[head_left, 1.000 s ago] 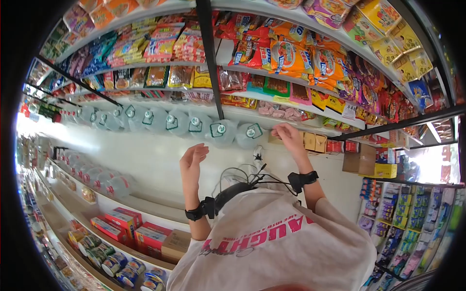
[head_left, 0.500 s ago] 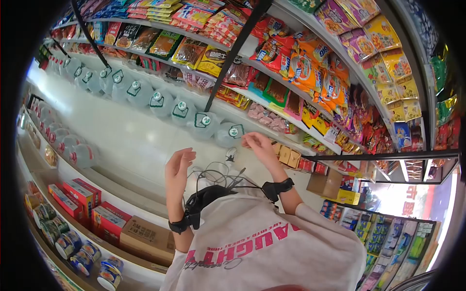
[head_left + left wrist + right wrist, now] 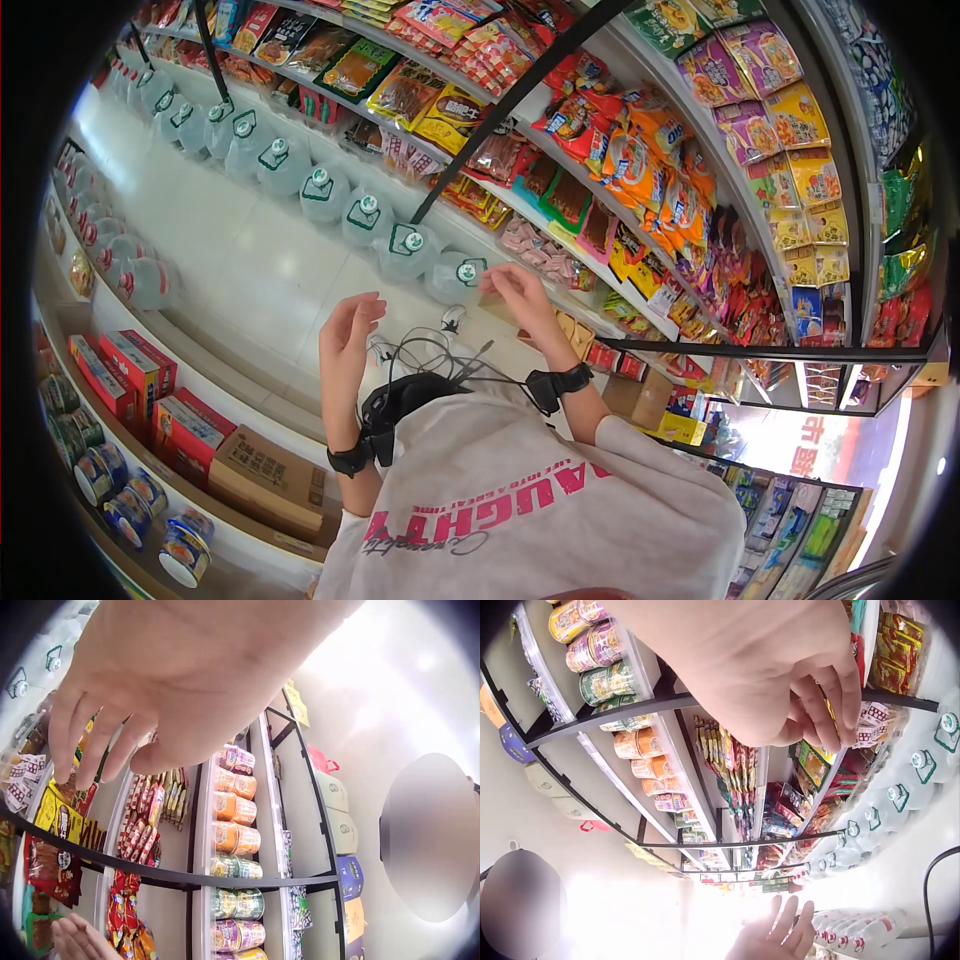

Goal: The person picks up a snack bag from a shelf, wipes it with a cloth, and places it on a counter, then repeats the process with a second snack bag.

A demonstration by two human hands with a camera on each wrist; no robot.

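Note:
Both hands are raised in front of the body and hold nothing. My left hand is held up over the aisle floor with its fingers loosely extended, its palm side large in the left wrist view. To its right, my right hand has relaxed, slightly bent fingers that overlap the edge of the nearest water jug in the head view. That jug is clear plastic with a white cap and a green handle, at the near end of a row of similar jugs along the foot of the shelves.
Snack shelves with bagged foods rise ahead, divided by a black post. Red-capped jugs, red boxes, a brown carton and cup noodles line the left. Black cables hang at the waist.
The head view has turned to the right, so shelves and jugs shift left and tilt in the picture. Both hands keep much the same raised pose and stay without any item.

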